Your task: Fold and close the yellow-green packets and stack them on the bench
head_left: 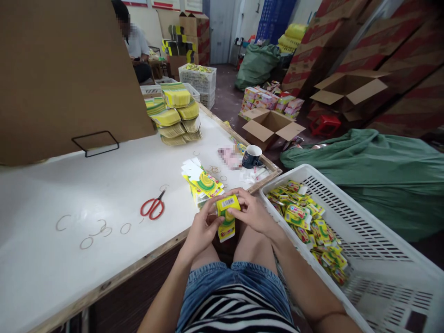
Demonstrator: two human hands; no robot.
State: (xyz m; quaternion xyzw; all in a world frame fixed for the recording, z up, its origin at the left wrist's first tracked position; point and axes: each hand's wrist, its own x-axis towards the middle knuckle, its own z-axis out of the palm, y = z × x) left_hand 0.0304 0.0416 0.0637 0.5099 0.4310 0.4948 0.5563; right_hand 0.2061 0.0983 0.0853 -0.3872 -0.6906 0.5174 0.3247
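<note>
Both my hands grip one small yellow-green packet (227, 213) with a barcode on top, held over my lap just off the table's front edge. My left hand (203, 227) pinches its left side, fingers closed. My right hand (250, 212) wraps its right side, fingers closed too. A loose pile of flat yellow-green packets (201, 181) lies on the white table (104, 185) just ahead of my hands. A white plastic crate (378, 259) at my right holds several finished packets (308, 222).
Red scissors (152, 207) and rubber bands (100, 229) lie on the table at left. A tall stack of yellow packets (176, 113) stands at the back, a dark mug (252, 156) near the right edge. A cardboard sheet (65, 69) leans at left. A person (135, 41) sits far back; boxes and green sacks cover the floor.
</note>
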